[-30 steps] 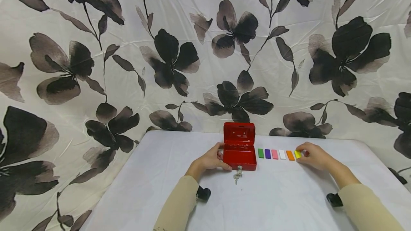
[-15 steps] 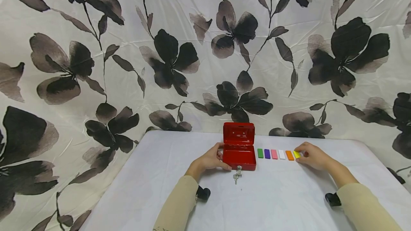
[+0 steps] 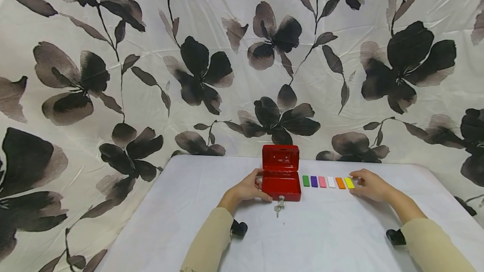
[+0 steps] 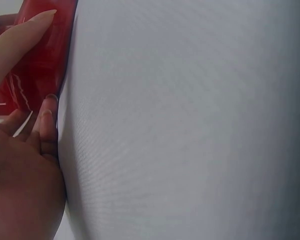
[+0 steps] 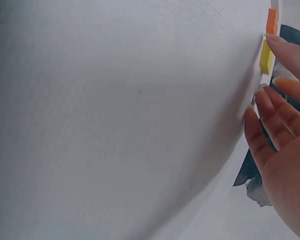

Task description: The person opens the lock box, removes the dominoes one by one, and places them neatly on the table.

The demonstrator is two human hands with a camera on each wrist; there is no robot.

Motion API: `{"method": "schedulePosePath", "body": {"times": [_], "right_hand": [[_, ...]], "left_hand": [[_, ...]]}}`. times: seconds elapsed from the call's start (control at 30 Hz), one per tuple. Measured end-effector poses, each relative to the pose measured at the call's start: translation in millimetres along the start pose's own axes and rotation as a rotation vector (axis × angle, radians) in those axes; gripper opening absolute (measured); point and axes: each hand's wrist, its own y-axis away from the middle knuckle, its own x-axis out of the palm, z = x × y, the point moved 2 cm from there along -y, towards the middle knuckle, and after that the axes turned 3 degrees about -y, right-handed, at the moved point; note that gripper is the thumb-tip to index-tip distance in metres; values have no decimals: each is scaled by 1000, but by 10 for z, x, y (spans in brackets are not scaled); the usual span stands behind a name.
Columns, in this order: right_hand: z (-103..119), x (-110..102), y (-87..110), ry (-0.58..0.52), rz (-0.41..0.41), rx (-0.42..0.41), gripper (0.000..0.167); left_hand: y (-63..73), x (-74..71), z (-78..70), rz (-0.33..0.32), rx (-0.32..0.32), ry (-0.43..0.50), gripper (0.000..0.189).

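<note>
A red cash box (image 3: pixel 292 197) stands on the table with its lid (image 3: pixel 280 158) raised, a pair of keys (image 3: pixel 277 210) hanging at the front lock. My left hand (image 3: pixel 245 186) grips its left front corner, thumb along the front wall and fingers at the side. To the right of the box, small coloured blocks lie in a row: green (image 3: pixel 306 181), purple (image 3: pixel 314 181), pink (image 3: pixel 322 181), white (image 3: pixel 331 182), orange (image 3: pixel 340 183) and yellow (image 3: pixel 349 183). Beside the yellow block is my right hand (image 3: pixel 371 186), fingers relaxed and apart, holding nothing.
White cloth covers the table (image 3: pixel 314 238). Behind it hangs a floral curtain (image 3: pixel 211 20), close to the back edge and the raised lid. Black wrist cameras sit at both cuffs, the left camera (image 3: pixel 239 228) low over the table.
My right hand has let go of the yellow block and drawn slightly right; the block now lies straighter, in line with the row. The left hand has stayed on the cash box.
</note>
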Motion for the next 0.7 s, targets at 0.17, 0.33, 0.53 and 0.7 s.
{"method": "schedulePosePath", "body": {"times": [0.17, 0.33, 0.53, 0.7], "right_hand": [[7, -78, 92, -10, -13, -2, 60], [-41, -179, 194, 0, -35, 12, 58], [-48, -318, 301, 6, -93, -7, 56], [19, -406, 362, 44, -124, -7, 57]], "left_hand": [[-6, 7, -14, -1, 4, 1, 97], [-5, 17, -5, 5, 7, 1, 97], [2, 17, -17, 10, 17, -10, 98], [72, -74, -34, 10, 14, -87, 108]]}}
